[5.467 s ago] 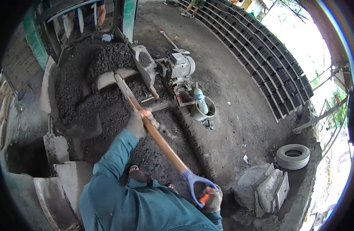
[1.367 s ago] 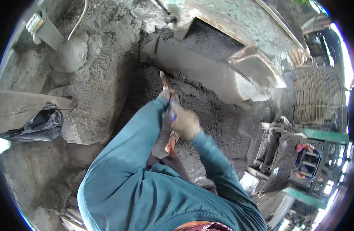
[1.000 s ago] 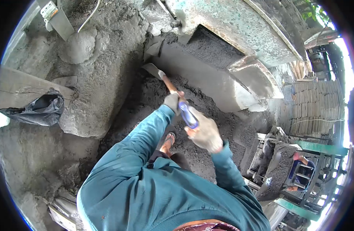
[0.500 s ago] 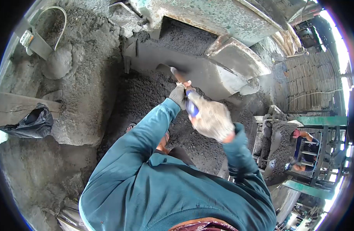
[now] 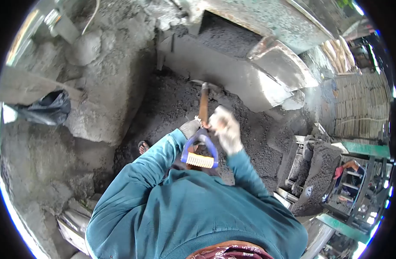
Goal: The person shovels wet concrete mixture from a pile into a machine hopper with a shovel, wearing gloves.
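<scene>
A shovel with a wooden shaft [image 5: 204,105] points away from me, its blade end low against the dark, crumbly material [image 5: 172,101]. At the near end is its blue D-shaped handle [image 5: 214,151] with a pale yellow grip bar. My left hand [image 5: 191,128], in a grey knit glove, is closed around the shaft just above that handle. Right of the shaft is my right hand [image 5: 226,129], in a pale glove and off the handle; motion blurs its fingers. The blade is partly hidden in the material.
A grey sloping slab [image 5: 232,71] lies below a hopper-like opening [image 5: 230,34]. A concrete block [image 5: 105,95] stands left, near a black plastic bag [image 5: 49,108]. At right are a loaded conveyor [image 5: 318,172], stacked flat pieces [image 5: 361,105] and another person's arm [image 5: 349,166].
My right hand has let go of the D-handle and now hovers beside the shaft. The blade has come down from the slab onto the dark material, and the handle has swung toward me.
</scene>
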{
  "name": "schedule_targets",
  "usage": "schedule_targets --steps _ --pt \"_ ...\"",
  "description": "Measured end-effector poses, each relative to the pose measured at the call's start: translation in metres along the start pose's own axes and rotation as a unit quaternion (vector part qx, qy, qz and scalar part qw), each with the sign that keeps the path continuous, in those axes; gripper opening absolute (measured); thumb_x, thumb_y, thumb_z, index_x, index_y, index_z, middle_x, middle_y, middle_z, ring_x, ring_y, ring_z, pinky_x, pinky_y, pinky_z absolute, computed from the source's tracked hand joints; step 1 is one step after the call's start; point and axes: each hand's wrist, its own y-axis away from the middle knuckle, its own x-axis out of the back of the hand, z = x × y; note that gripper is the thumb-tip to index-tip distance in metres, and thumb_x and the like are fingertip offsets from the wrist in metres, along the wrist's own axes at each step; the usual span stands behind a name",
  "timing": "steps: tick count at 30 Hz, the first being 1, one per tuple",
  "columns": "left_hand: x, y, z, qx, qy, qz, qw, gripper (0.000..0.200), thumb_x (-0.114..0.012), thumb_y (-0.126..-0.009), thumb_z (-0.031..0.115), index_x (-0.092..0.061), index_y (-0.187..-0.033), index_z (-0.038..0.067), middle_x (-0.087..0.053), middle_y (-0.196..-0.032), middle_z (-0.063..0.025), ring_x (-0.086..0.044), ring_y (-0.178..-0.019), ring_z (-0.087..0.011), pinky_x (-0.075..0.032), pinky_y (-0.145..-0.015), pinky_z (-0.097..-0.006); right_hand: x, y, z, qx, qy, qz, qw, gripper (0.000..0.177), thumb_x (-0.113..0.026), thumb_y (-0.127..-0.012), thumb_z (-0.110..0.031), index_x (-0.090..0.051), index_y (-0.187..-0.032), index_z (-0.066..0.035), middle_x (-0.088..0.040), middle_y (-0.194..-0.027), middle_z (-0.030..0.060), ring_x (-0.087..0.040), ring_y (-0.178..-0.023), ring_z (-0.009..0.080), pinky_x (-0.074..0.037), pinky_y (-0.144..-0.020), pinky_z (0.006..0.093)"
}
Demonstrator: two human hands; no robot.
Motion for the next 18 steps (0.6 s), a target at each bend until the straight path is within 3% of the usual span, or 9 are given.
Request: schedule_targets --steps 1,2,3,4,6,8,11,14,18 --pt "-0.012 0.025 -0.001 0.003 0.04 -0.002 0.999 0.022 -0.065 -0.091 0.019 -0.063 -0.108 0.005 -0.068 -0.09 -0.0073 -0.068 -0.08 -0.0242 -0.058 -0.074 -0.0397 0.025 -0.039 0.039 0.061 -0.034 -0.038 0.997 0.036 -0.065 -0.093 -0.012 -0.055 -0.126 -0.002 -0.06 -0.084 -0.0007 -0.057 -0.075 0.0077 -0.05 -0.066 0.0258" --pt "-0.02 0.048 -0.002 0.006 0.078 -0.005 0.997 0.026 -0.062 -0.092 0.018 -0.064 -0.114 0.003 -0.068 -0.092 -0.0073 -0.067 -0.078 -0.0231 -0.057 -0.074 -0.039 0.018 -0.054 0.047 0.007 0.164 0.118 0.979 0.034 -0.062 -0.095 -0.02 -0.054 -0.123 -0.002 -0.06 -0.09 0.0031 -0.057 -0.081 0.0106 -0.051 -0.069 0.0271" --pt "-0.043 0.081 0.004 0.016 0.16 -0.056 0.985 0.031 -0.063 -0.092 0.018 -0.06 -0.118 0.002 -0.068 -0.092 -0.008 -0.067 -0.077 -0.0243 -0.057 -0.074 -0.0407 -0.011 -0.065 0.025 -0.173 0.109 0.188 0.961 0.044 -0.063 -0.096 -0.032 -0.051 -0.125 -0.002 -0.06 -0.103 0.0082 -0.06 -0.092 0.0178 -0.055 -0.075 0.0351" --pt "-0.059 0.113 0.007 0.023 0.24 -0.106 0.965 0.036 -0.063 -0.092 0.017 -0.057 -0.123 0.001 -0.068 -0.092 -0.0087 -0.067 -0.076 -0.0255 -0.057 -0.073 -0.0424 0.021 -0.103 0.072 -0.229 -0.07 0.015 0.971 0.058 -0.063 -0.095 -0.045 -0.045 -0.127 0.0 -0.058 -0.115 0.0131 -0.061 -0.101 0.0257 -0.057 -0.08 0.0448" --pt "-0.046 0.155 -0.001 0.023 0.281 -0.208 0.936 0.042 -0.061 -0.094 0.02 -0.053 -0.131 0.001 -0.068 -0.096 -0.0111 -0.066 -0.084 -0.0281 -0.058 -0.069 -0.0401 -0.044 -0.115 0.06 -0.295 -0.277 0.161 0.9 0.034 -0.063 -0.094 -0.039 -0.051 -0.102 -0.007 -0.057 -0.087 0.0096 -0.063 -0.076 0.0272 -0.057 -0.073 0.0438" --pt "-0.021 0.218 0.006 -0.122 0.202 -0.058 0.97 0.047 -0.062 -0.095 0.028 -0.054 -0.13 -0.001 -0.069 -0.095 -0.0138 -0.067 -0.084 -0.0298 -0.058 -0.07 -0.0405 -0.01 -0.171 0.139 -0.201 -0.367 0.005 0.908 0.019 -0.062 -0.091 -0.026 -0.051 -0.088 -0.01 -0.051 -0.069 0.0048 -0.055 -0.059 0.0237 -0.052 -0.06 0.0401" --pt "0.031 0.321 0.011 -0.329 0.007 0.18 0.927 0.044 -0.06 -0.097 0.035 -0.057 -0.119 -0.003 -0.069 -0.092 -0.0137 -0.067 -0.082 -0.0263 -0.055 -0.074 -0.0391 -0.058 -0.182 0.161 -0.196 -0.251 0.149 0.936 0.012 -0.061 -0.087 -0.016 -0.05 -0.087 -0.011 -0.049 -0.065 0.0036 -0.049 -0.053 0.0206 -0.047 -0.053 0.0381" --pt "0.092 0.385 -0.029 -0.411 -0.143 0.126 0.891 0.035 -0.056 -0.101 0.035 -0.062 -0.098 0.001 -0.067 -0.088 -0.0065 -0.061 -0.081 -0.0124 -0.049 -0.075 -0.0306 -0.103 -0.188 0.195 -0.225 -0.14 0.251 0.931 0.014 -0.063 -0.084 -0.013 -0.049 -0.086 -0.012 -0.047 -0.063 0.0036 -0.05 -0.054 0.022 -0.047 -0.052 0.0402" --pt "0.177 0.384 -0.114 -0.419 -0.002 0.449 0.789 0.03 -0.055 -0.102 0.032 -0.062 -0.091 0.006 -0.062 -0.072 -0.0022 -0.056 -0.064 -0.0113 -0.045 -0.059 -0.0265 -0.153 -0.182 0.277 -0.257 -0.096 0.205 0.94 0.01 -0.061 -0.088 -0.01 -0.053 -0.092 -0.012 -0.051 -0.068 0.0029 -0.053 -0.055 0.0216 -0.049 -0.053 0.0402"
